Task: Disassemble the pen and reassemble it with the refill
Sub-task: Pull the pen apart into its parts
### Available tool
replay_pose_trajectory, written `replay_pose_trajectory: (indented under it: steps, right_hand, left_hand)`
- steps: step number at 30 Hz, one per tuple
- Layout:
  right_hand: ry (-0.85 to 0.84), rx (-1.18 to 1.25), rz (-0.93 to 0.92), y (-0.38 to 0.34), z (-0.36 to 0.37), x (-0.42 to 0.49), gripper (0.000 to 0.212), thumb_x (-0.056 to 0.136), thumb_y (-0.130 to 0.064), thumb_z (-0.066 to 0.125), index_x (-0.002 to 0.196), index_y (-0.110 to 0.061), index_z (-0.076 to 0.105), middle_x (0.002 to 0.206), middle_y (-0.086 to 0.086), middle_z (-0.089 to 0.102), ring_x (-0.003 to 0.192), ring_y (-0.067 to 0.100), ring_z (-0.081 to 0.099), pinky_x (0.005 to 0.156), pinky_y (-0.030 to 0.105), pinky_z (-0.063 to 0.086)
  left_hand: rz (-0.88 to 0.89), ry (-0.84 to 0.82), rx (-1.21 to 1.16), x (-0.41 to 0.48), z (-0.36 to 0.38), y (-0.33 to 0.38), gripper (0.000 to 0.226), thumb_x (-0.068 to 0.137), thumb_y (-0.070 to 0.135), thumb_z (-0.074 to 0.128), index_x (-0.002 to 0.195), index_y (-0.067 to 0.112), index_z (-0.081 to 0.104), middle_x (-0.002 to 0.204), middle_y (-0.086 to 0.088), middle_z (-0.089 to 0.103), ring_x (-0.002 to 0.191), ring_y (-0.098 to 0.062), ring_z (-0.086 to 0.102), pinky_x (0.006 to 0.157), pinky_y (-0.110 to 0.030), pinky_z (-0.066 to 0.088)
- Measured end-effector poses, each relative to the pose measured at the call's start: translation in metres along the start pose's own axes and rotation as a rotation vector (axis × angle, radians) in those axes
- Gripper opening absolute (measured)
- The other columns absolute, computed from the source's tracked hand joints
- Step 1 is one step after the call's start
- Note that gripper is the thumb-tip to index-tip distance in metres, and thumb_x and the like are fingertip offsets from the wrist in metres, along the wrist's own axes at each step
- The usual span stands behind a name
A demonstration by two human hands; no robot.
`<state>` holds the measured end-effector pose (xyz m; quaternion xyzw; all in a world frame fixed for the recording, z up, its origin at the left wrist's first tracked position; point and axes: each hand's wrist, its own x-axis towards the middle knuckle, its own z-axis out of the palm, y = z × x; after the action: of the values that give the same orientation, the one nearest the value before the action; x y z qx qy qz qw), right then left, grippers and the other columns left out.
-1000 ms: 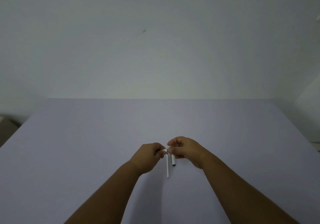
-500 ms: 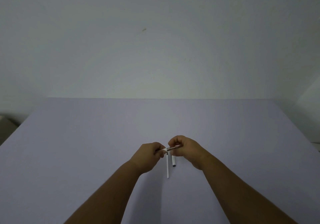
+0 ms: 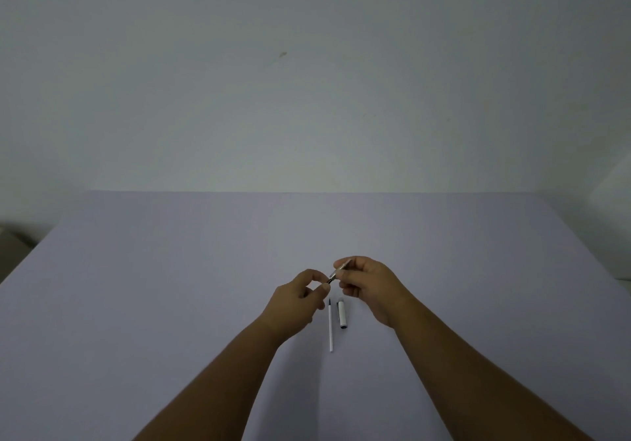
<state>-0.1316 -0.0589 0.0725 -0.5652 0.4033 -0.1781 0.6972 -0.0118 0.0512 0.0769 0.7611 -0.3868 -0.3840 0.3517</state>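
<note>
Both hands have parted: right hand (image 3: 367, 283) fingers pinch the pen barrel (image 3: 338, 271), left hand (image 3: 300, 295) fingers now loosely curled.

A lavender desk (image 3: 170, 287) fills the lower view. Its far edge meets a plain pale wall (image 3: 307, 81) bearing one small mark (image 3: 282, 53).

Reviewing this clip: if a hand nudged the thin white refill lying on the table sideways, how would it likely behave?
The refill looks like a thin round tube lying flat on the smooth table, so it would probably roll easily. It seems very slender, so likely light and slightly bendy. The cap lies close to its right and might stop it rolling that way.
</note>
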Motion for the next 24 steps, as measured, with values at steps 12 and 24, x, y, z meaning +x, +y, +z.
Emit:
replay_pose_trajectory:
  steps: [12, 24]
  right_hand:
    - [0.263, -0.087, 0.072, 0.013, -0.017, 0.024, 0.018, 0.082, -0.001, 0.063, 0.067, -0.012, 0.061, 0.074, 0.014, 0.061, 0.066, 0.021, 0.054, 0.073, 0.035, 0.052]
    - [0.221, -0.754, 0.209, 0.088, -0.013, 0.036, 0.027, 0.080, -0.009, 0.062, 0.059, -0.021, 0.050, 0.093, 0.021, 0.072, 0.093, 0.033, 0.068, 0.083, 0.038, 0.055]
  left_hand:
    - [-0.256, 0.067, -0.275, 0.011, 0.012, -0.018, 0.016, 0.095, 0.033, 0.048, 0.098, 0.023, 0.060, 0.076, -0.004, 0.071, 0.060, -0.018, 0.059, 0.058, -0.027, 0.053]
    - [-0.383, 0.041, -0.374, 0.018, 0.034, -0.046, 0.012, 0.094, 0.032, 0.050, 0.092, 0.025, 0.060, 0.074, -0.006, 0.071, 0.058, -0.020, 0.057, 0.056, -0.027, 0.051]
